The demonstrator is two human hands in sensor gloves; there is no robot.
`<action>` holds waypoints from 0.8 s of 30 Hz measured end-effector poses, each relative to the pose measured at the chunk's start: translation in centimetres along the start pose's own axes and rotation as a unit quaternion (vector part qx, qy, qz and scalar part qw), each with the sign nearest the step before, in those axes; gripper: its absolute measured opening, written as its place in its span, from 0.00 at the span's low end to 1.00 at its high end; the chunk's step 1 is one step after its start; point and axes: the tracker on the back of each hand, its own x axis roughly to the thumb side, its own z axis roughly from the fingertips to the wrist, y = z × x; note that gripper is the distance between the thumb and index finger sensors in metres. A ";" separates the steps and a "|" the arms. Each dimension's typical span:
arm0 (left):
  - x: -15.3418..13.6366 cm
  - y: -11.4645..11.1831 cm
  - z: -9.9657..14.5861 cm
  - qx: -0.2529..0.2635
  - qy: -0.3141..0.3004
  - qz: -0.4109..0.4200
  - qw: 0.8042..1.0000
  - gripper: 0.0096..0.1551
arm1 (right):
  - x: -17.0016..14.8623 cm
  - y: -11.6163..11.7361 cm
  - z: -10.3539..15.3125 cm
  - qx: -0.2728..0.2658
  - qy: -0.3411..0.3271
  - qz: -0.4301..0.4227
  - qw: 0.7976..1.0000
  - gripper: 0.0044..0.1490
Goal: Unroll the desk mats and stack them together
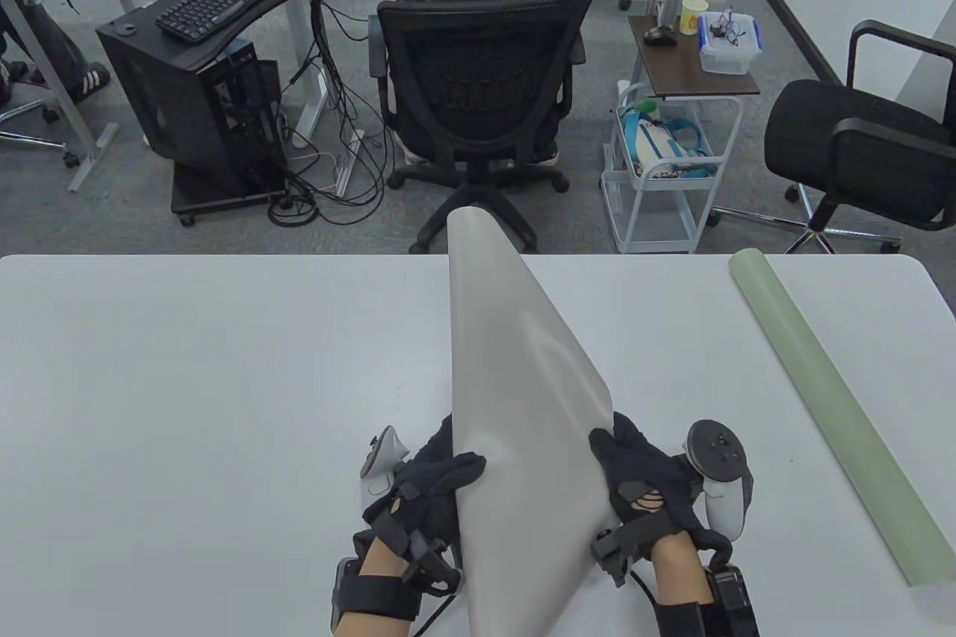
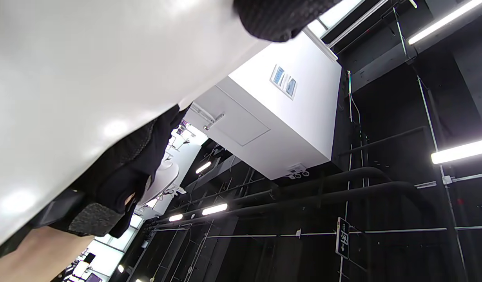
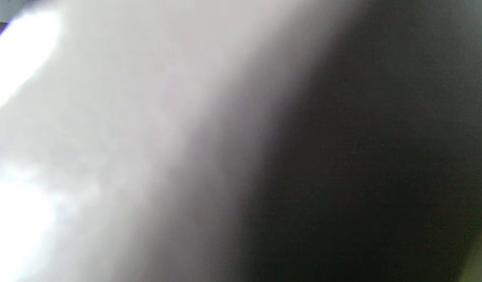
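A grey desk mat is rolled into a loose cone and held up off the table, its narrow end pointing away over the far edge. My left hand grips its left side near the wide end and my right hand grips its right side. In the left wrist view the grey mat fills the upper left, with a gloved fingertip on it. The right wrist view is a close blur of the mat. A pale green mat, still rolled into a tube, lies diagonally on the table at the right.
The white table spans the view. Beyond its far edge sit a person in a black office chair, a white wire cart and another black chair.
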 end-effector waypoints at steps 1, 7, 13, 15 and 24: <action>-0.1 0.0 0.0 0.004 0.002 0.001 1.000 0.53 | 0.0 -0.2 0.0 -0.003 0.000 0.005 1.000 0.26; -1.5 0.8 0.1 0.071 0.046 0.037 0.996 0.47 | -0.8 -0.6 -0.2 -0.001 0.010 0.002 1.000 0.26; -1.5 -0.2 -0.5 -0.009 0.020 0.053 0.998 0.38 | -0.9 0.4 -0.4 0.016 0.017 0.031 0.999 0.25; -1.3 0.2 -0.2 0.001 0.018 0.057 0.998 0.43 | -1.1 0.3 -0.5 0.011 0.020 0.024 0.999 0.25; -0.4 1.0 0.4 0.034 -0.005 0.033 0.999 0.53 | -1.2 -1.2 -0.2 -0.013 0.025 0.022 0.999 0.25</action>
